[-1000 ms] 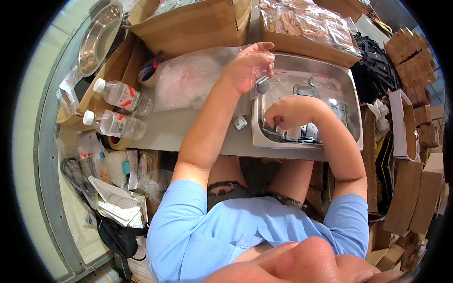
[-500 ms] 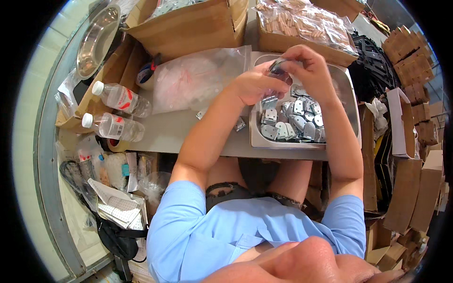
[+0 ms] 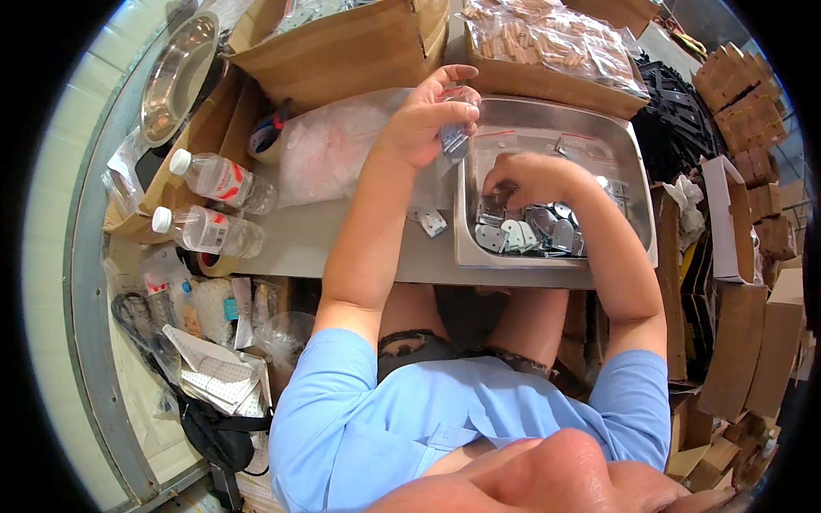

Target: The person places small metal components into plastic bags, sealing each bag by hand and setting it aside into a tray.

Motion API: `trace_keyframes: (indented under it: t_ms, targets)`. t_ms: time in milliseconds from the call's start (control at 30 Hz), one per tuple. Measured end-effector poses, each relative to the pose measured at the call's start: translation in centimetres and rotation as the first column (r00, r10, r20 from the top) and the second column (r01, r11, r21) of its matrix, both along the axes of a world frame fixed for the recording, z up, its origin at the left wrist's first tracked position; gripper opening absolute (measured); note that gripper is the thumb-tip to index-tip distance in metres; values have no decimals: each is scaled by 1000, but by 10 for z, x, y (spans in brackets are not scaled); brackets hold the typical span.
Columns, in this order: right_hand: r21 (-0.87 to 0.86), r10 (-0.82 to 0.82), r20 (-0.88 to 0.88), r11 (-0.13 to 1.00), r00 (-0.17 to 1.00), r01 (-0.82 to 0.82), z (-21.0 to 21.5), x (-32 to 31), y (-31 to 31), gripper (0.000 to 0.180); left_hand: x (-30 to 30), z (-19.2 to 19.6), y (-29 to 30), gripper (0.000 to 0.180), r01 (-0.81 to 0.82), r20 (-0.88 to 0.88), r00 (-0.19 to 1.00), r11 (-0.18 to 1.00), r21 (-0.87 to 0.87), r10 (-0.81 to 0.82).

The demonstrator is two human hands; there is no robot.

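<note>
My left hand [image 3: 419, 124] is closed on a small clear plastic bag [image 3: 455, 147], raised over the left rim of the steel tray [image 3: 643, 184]. Shiny metal pieces show inside that bag. Down in the tray, the curled fingers of my right hand [image 3: 543, 179] pinch a metal bracket [image 3: 499, 198], partly hidden by the fingers. Several silver brackets [image 3: 519, 235] with rounded ends and screw holes lie piled under and in front of this hand. Another loose bracket [image 3: 433, 223] rests on the table, left of the tray.
A large clear bag of small plastic bags [image 3: 333, 150] lies left of the tray. Two plastic bottles [image 3: 218, 179] are at the left. Behind stand a cardboard box [image 3: 359, 51] and a box of bagged wooden dowels [image 3: 547, 47]. Black metal parts [image 3: 676, 111] are heaped at the right.
My hands were together over the tray and have come apart. The left moved left and up with the small bag; the right went down into the bracket pile.
</note>
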State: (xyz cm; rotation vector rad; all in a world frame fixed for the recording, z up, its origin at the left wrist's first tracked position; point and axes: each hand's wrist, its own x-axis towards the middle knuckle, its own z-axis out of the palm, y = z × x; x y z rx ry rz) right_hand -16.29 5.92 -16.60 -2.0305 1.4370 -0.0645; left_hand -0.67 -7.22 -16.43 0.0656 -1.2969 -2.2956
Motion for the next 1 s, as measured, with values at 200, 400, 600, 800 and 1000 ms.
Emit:
trace_keyframes:
  t_ms: [200, 400, 600, 800, 1000]
  targets:
    - [26, -49, -75, 998, 996, 52, -6, 17, -2, 29, -6, -6, -1, 60, 24, 40, 999, 1000, -3, -24]
    - [159, -85, 59, 984, 995, 75, -4, 20, 0, 32, -7, -9, -1, 59, 19, 42, 999, 1000, 10, -19]
    - [-77, -37, 8, 996, 999, 37, -15, 26, -1, 35, -7, -6, 0, 60, 13, 44, 999, 1000, 18, -14]
    - [16, -173, 32, 985, 984, 173, 9, 22, 4, 34, -5, -6, -2, 60, 7, 25, 1000, 999, 39, -8]
    - [174, 50, -182, 985, 982, -18, 4, 43, 10, 31, -5, -4, -2, 60, 12, 38, 999, 1000, 15, -13]
